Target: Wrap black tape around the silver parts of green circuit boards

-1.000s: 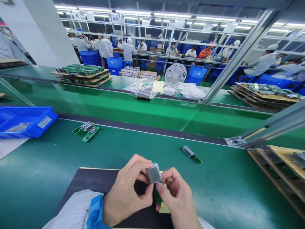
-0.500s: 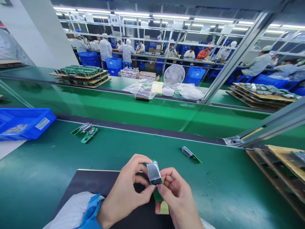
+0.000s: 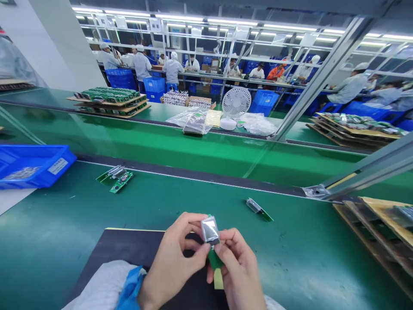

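Observation:
Between both hands is a small green circuit board (image 3: 215, 259) with a silvery, film-covered display screen (image 3: 210, 230) at its upper end. My left hand (image 3: 177, 256) pinches its left side, fingertips behind the screen and thumb near the screen's lower edge. On the right side, my right hand (image 3: 237, 262) grips the board, its thumb just below the screen. The board is held above a black mat (image 3: 129, 254). A pale yellow patch (image 3: 218, 279) shows beneath the board; whether it touches the board I cannot tell.
Circuit boards with screens (image 3: 118, 177) lie at the left, and a single board (image 3: 260, 209) lies at the right. A blue bin (image 3: 60, 165) of small parts stands far left. Stacked cardboard trays (image 3: 368, 232) sit at the right edge. A metal post (image 3: 319, 77) rises behind the bench.
The held board has shifted slightly right and its screen has tilted, now catching more light. Both hands stay closed on it. The boards on the bench have not moved.

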Demonstrator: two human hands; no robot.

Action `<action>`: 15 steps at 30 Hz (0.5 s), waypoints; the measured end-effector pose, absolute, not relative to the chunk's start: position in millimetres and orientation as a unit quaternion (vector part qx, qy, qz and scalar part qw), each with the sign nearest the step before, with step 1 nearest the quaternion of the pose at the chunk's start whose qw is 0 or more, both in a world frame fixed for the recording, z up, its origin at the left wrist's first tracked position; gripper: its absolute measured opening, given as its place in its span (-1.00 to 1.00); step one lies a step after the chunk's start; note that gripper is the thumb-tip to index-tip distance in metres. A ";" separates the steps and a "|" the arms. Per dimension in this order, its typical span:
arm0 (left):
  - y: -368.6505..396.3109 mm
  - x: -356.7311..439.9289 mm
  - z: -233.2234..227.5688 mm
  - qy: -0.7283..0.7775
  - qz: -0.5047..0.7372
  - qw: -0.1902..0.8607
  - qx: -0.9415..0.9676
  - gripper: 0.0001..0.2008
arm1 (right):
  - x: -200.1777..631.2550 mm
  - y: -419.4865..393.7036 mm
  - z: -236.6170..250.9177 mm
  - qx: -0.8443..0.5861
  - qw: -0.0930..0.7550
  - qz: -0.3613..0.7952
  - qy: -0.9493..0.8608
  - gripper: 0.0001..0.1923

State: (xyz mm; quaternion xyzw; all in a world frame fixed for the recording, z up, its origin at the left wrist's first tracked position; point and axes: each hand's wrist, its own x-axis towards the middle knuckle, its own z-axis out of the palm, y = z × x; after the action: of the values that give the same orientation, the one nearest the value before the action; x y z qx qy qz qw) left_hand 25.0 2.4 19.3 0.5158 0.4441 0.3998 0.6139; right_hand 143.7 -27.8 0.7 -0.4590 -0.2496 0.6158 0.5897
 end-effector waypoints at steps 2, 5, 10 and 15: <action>6.4 23.2 19.9 0.414 0.394 0.674 0.468 -0.73 | 145.5 -26.1 1.9 -0.443 0.588 0.632 -0.243 -0.87; 11.0 21.9 20.2 0.404 0.407 0.691 0.439 -0.78 | 147.0 -24.9 3.2 -0.430 0.584 0.645 -0.242 -0.87; 8.9 23.3 21.2 0.414 0.436 0.668 0.439 -0.80 | 146.5 -26.2 4.8 -0.431 0.573 0.641 -0.274 -0.81; 3.8 22.9 20.5 0.376 0.412 0.707 0.435 -0.64 | 149.7 -25.6 7.5 -0.457 0.575 0.627 -0.259 -0.81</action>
State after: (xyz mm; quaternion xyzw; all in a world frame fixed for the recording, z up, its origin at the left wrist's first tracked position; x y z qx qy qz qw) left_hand 22.9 3.8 20.5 0.4352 0.3756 0.4123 0.7068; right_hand 149.7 -25.6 7.5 -0.4569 -0.2586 0.6273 0.5752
